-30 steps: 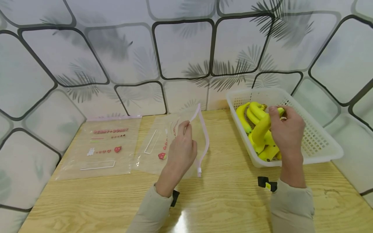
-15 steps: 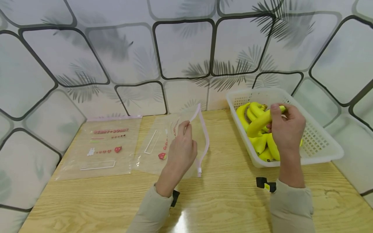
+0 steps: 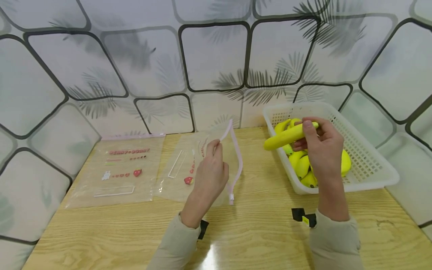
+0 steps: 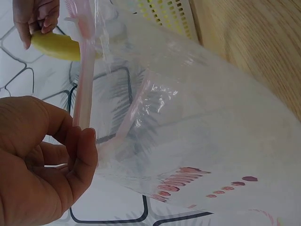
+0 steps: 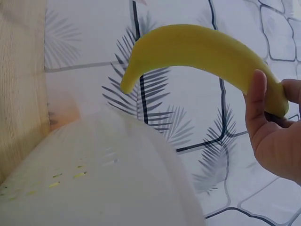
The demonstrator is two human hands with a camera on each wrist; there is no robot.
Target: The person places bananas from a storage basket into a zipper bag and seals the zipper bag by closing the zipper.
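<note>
My right hand pinches a yellow banana near one end and holds it above the left rim of a white plastic basket. In the right wrist view the banana curves out from between thumb and fingers. Several more bananas lie in the basket, partly hidden by the hand. At mid-table my left hand pinches the pink zip edge of a clear zip bag. Its mouth gapes toward the right, and the left wrist view shows the fingertips on that pink edge.
A second clear zip bag with red printing lies flat on the wooden table at the left. A patterned wall covering rises behind the table and at both sides.
My right hand has lifted the banana out of the pile and moved it left to the basket's rim, turning it nearly level. The left hand and its bag have stayed in place.
</note>
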